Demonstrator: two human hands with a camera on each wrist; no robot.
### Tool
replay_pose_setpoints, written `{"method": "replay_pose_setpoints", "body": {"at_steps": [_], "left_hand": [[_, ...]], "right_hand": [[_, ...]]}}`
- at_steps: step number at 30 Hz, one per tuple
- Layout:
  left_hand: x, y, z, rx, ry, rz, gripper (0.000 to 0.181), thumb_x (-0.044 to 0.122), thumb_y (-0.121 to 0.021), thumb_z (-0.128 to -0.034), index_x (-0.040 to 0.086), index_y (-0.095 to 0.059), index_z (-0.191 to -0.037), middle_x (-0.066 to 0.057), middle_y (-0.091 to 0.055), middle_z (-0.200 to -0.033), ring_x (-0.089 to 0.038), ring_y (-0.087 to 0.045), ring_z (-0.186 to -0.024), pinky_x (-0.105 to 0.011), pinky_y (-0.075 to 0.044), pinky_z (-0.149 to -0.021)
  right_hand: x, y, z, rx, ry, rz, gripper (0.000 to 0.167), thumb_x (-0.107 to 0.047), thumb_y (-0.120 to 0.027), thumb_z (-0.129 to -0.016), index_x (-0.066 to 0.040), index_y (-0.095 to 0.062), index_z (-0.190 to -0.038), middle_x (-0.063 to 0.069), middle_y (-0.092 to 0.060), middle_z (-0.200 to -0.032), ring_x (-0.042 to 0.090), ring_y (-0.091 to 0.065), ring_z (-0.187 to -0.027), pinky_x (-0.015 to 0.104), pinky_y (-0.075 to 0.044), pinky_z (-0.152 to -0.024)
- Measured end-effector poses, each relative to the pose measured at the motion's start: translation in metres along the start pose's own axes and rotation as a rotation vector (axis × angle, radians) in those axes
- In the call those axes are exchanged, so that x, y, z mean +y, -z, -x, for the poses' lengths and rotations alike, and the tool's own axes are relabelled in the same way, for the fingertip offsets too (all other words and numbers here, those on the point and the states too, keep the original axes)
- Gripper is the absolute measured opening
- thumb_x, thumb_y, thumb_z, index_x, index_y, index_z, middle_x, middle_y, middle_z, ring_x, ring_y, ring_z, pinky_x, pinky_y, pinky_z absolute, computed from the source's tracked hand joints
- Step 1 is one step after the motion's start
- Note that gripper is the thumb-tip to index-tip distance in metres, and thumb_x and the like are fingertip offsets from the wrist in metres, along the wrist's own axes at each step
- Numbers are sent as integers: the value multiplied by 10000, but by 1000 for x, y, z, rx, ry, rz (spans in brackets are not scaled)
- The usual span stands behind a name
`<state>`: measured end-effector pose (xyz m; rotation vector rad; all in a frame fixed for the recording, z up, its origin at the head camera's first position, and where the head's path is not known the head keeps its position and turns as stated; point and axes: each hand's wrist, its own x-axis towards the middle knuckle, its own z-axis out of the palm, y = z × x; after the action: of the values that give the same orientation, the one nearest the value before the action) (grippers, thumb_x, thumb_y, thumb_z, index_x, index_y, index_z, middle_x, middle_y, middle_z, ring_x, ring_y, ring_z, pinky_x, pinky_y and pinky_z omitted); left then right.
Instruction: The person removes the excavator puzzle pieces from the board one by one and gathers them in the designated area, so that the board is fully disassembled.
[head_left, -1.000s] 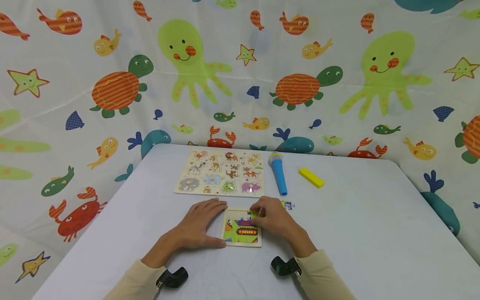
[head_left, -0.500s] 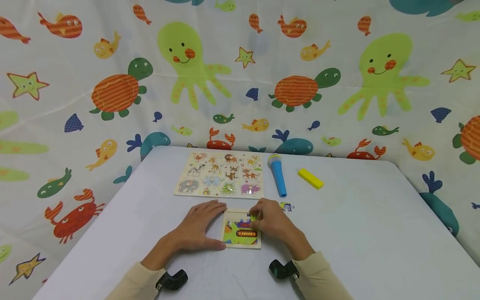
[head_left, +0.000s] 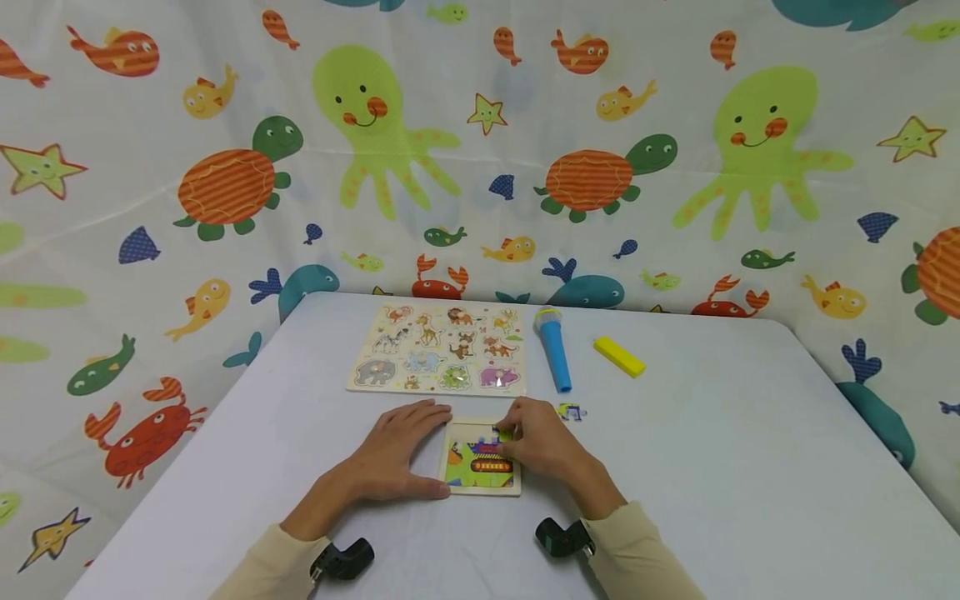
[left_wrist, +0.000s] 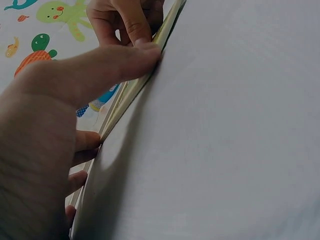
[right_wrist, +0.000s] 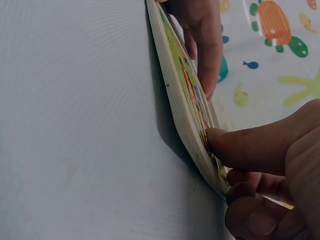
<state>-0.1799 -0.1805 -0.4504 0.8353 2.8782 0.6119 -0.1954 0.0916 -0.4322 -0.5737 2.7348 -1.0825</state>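
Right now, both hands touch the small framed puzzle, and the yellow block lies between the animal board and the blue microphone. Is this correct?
The yellow block is not there: in the head view, the blue microphone lies between it and the animal board. The left hand and right hand do touch the small framed puzzle.

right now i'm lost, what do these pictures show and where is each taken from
No machine here: just a person working barehanded. The wide picture comes from a camera on the head; the tilted close-ups from one on each wrist. On the white-covered table, the left hand touches the left side of a small square jigsaw puzzle in a pale wooden frame. The right hand holds its upper right corner with bent fingers; whether they pinch a loose piece is hidden. Beyond lie a pale rectangular board of animal pictures, a blue toy microphone, a yellow rectangular block and a small colourful jigsaw piece.
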Motion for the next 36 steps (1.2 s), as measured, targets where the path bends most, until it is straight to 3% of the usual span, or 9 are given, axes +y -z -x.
{"method": "replay_pose_setpoints", "body": {"at_steps": [22, 31, 36], "left_hand": [[1, -1, 3, -5, 13, 3, 1017, 793, -679, -717, 261, -431, -1547, 47, -371, -1617, -259, -240, -1529, -591, -211, -1195], [2, -1, 3, -3, 11, 3, 1007, 786, -678, -722, 253, -438, -1541, 42, -373, -1615, -269, -245, -1526, -599, -219, -1190], [2, 2, 0, -3, 1, -8, 1006, 793, -665, -732, 248, -433, -1545, 35, -369, -1619, -273, -239, -1529, -602, -215, -1192]], "right_hand": [[-9, -5, 4, 18, -38, 50, 286, -140, -816, -865, -73, -660, -1095, 0, -564, -1058, 206, -516, -1005, 395, -518, -941], [-8, -3, 5, 8, -14, 27, 333, -131, -810, -869, -88, -621, -1140, 5, -586, -1076, 186, -516, -953, 346, -522, -876], [-6, 3, 2, 11, -8, -11, 239, -86, -769, -899, -117, -634, -1095, -17, -592, -1015, 180, -535, -899, 302, -535, -800]]}}
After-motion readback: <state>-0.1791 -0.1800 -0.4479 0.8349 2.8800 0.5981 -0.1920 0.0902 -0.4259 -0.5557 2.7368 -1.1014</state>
